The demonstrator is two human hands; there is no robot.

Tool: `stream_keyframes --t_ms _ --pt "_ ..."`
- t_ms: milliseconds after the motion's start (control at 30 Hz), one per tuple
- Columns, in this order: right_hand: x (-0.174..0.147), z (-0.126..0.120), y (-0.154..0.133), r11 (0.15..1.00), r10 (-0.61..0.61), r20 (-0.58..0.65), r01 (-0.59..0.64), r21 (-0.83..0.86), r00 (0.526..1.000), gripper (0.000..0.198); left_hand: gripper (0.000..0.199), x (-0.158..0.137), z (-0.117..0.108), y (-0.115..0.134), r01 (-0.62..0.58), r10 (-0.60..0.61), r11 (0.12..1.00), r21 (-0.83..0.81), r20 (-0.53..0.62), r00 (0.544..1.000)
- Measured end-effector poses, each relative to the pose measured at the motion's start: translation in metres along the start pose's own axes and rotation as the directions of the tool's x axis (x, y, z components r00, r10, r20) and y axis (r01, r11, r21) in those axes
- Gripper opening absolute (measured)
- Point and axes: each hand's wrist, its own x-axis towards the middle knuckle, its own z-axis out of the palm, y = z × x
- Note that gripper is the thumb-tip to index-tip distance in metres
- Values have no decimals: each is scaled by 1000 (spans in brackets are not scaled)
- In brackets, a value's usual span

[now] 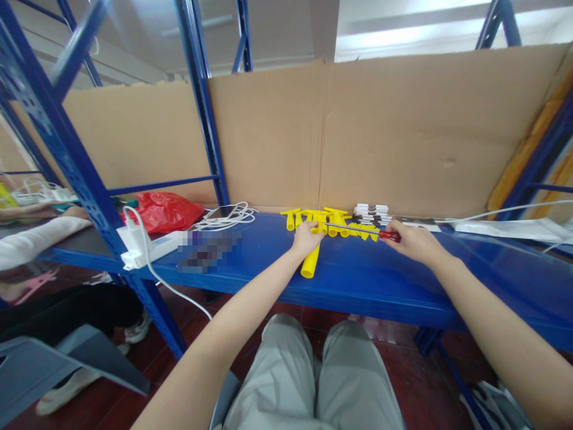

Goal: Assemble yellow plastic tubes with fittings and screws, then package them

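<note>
- Nearest to the camera are the two arms, and between them two legs [286, 376] in grey trousers.
- The left arm is stretched forward and to the right. Its hand [308, 237] is closed, gripping one yellow tube [310, 263].
- The right arm comes from the lower right corner, reaching forward and to the left. Its hand [412, 242] is closed around the red handle of one screwdriver [387, 236].
- The tube is at the front of the yellow pieces, above the blue shelf [264, 257]. Its long axis goes from back to front; the open end points toward the person, a little to the left.
- The screwdriver lies almost level, its long axis from right to left, and the tip points to the left hand. I cannot tell if the tip touches the tube.
- Behind the hands is one row of yellow pieces [344, 230]; they overlap, so I cannot count them exactly.
- Just behind the right end of this row is one stack of white pieces [371, 212], also hard to count.
- Farther left are one red bag [168, 210], one white cable bundle [228, 216] and one power strip [168, 243].
- At the left edge, one co-worker's sleeve [42, 239] is visible.
</note>
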Motion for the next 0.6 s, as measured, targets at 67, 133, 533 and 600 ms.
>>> stream_keyframes --t_ms 67,133,533,600 --pt "0 0 1 1000 6 10 -5 -10 1000 18 34 0 0 0 -1 1 1000 -5 3 1000" --pt "0 0 1 1000 -8 11 8 -16 1000 15 33 0 0 0 -4 4 1000 -4 7 1000" --pt "-1 -1 1 994 -101 -51 103 45 994 26 30 -1 -1 1 -24 24 1000 19 17 1000" --pt "-1 -1 1 994 -87 -33 89 66 996 27 29 -1 -1 1 -25 25 1000 19 13 1000"
